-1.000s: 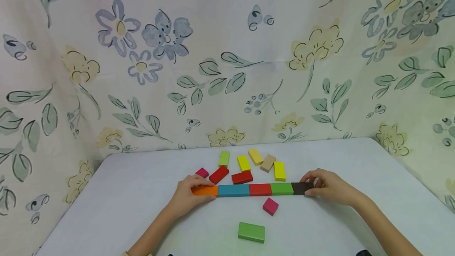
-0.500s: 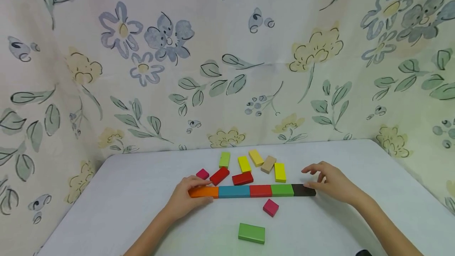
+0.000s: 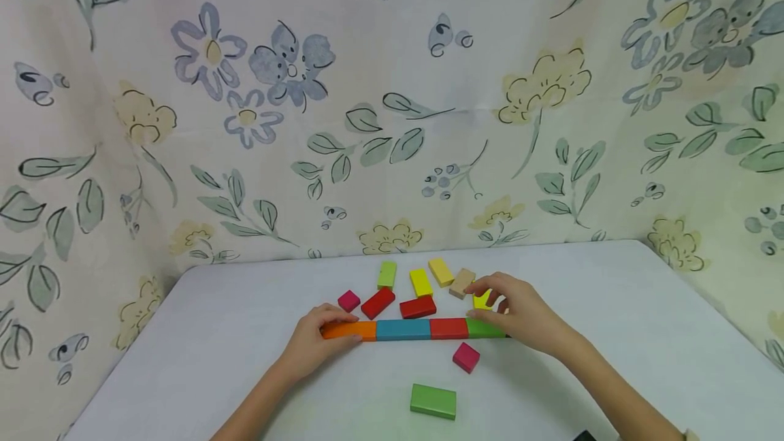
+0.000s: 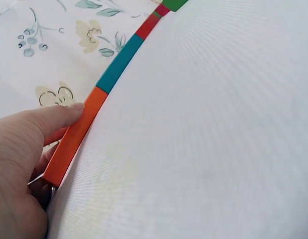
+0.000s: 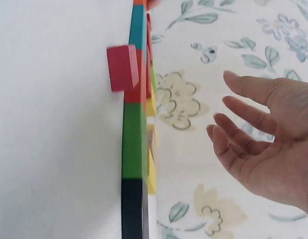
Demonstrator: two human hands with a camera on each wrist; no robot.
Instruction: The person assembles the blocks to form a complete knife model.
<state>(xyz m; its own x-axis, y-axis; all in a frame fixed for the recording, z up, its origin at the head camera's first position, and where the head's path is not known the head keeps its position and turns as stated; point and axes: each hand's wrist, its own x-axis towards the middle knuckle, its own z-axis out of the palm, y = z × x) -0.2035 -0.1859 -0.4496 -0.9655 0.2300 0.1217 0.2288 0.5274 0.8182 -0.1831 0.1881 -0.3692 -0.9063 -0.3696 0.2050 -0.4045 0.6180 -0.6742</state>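
A straight row of blocks lies across the white table: an orange block (image 3: 350, 331), a blue block (image 3: 403, 329), a red block (image 3: 449, 329), a green block (image 3: 486, 329) and a black block (image 5: 133, 206). At the left end my left hand (image 3: 314, 344) pinches the orange block, thumb on its near side, fingers on the far side. My right hand (image 3: 516, 313) hovers over the row's right part, hiding most of the black block in the head view. Its fingers are loosely bent with nothing between them, as the right wrist view also shows.
Behind the row lie loose blocks: two red, several yellow, a tan block (image 3: 462, 283), a light green block (image 3: 387, 275) and a small crimson block (image 3: 348, 301). In front are another crimson block (image 3: 466, 357) and a larger green block (image 3: 433, 401). A floral curtain (image 3: 392, 101) hangs behind.
My right hand has let go of the black block, lifted, and moved left over the green block. My left hand has slid slightly left along the orange block.
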